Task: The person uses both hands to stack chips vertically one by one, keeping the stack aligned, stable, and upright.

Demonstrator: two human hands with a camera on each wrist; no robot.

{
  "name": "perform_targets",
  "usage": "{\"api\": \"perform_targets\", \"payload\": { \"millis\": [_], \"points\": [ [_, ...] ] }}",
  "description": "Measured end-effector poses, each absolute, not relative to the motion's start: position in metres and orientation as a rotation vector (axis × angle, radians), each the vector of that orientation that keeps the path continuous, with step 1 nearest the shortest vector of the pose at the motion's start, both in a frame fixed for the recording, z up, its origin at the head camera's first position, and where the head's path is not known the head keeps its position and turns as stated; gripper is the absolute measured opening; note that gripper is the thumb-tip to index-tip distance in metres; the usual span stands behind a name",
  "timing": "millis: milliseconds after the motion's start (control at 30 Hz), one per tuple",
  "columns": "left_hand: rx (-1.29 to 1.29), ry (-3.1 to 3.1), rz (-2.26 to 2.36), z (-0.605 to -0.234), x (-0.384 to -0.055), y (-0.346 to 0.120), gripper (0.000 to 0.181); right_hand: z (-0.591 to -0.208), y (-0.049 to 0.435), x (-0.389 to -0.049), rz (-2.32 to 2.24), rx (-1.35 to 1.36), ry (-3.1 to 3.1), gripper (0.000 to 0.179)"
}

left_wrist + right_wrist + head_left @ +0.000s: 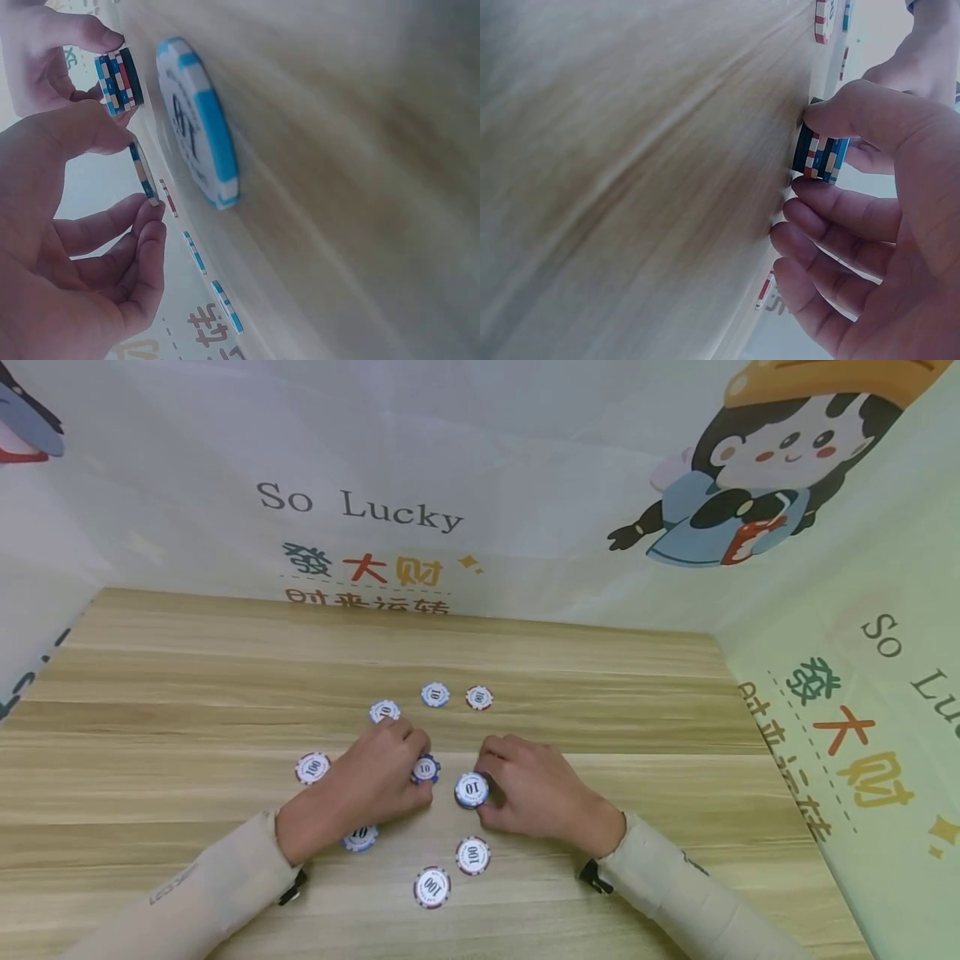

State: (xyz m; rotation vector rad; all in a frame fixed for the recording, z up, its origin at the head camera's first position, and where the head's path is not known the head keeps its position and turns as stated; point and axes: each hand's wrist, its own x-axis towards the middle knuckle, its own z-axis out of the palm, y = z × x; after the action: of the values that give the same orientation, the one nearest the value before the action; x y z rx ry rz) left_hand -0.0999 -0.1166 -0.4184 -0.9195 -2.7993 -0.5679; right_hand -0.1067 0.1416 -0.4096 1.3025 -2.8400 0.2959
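Observation:
My left hand (371,768) pinches a single dark blue poker chip (425,769) marked 10 between thumb and fingertips. Its blue and cream edge shows in the left wrist view; whether it touches the table cannot be told. Just to its right, a short stack of poker chips (472,789) stands on the table, a light blue 10 on top. Thumb and index finger of my right hand (536,785) hold the stack by its side. In the right wrist view, the stack (821,156) shows blue, red and dark layers, and the other fingers curl loosely beside it.
Loose chips lie around the hands on the wooden table (187,693): white-and-red 100 chips (432,887) in front, at left and at the back, and light blue 10 chips (435,695). One light blue chip (361,837) is partly under my left wrist. Printed cloth walls (525,468) border the table.

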Motion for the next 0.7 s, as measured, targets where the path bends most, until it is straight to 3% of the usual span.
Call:
{"api": "perform_targets", "payload": {
  "millis": [700],
  "points": [
    [-1.036, -2.624, -0.624, -0.417, -0.095, -0.102, 0.025, -0.41, 0.142, -0.107, 0.301, 1.305, -2.828, 0.03]
  ]
}}
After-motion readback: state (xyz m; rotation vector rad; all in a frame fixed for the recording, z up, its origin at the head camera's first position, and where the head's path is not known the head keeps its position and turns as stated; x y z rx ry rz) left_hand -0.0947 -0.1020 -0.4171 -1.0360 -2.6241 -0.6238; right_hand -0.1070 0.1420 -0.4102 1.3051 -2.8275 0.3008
